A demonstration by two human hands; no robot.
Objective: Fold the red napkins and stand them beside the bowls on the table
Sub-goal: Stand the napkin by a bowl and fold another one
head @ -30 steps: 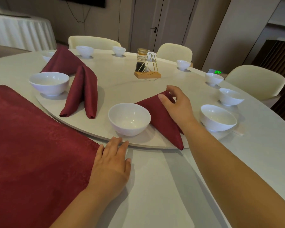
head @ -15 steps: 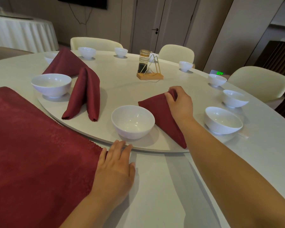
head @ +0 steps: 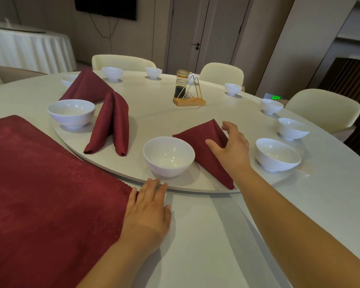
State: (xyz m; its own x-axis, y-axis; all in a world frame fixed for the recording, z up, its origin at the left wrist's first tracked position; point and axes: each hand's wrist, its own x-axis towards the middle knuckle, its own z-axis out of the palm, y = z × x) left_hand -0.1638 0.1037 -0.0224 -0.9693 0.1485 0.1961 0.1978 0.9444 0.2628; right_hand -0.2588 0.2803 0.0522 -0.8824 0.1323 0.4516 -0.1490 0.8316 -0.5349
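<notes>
**A:** As the right grip (head: 233, 150) lets go, its fingers spread wide. Half a second back it was pinching the peak of that folded napkin (head: 197, 138)!

**B:** And the napkin holds. It's a tent standing on the turntable (head: 195, 189), just beside the near bowl (head: 168, 156). One fingertip seems to be brushing the cloth.

**A:** Left grip (head: 148, 213)?

**B:** Hasn't budged. It lies flat with straight fingers on the bench (head: 216, 235) at the turntable's rim, touching the edge of the flat napkin (head: 50, 194).

**A:** So this place looks done?

**B:** I'd say so. The flat napkin likely comes next, and the right-hand bowl (head: 277, 154) has nothing standing on its far side.
</notes>
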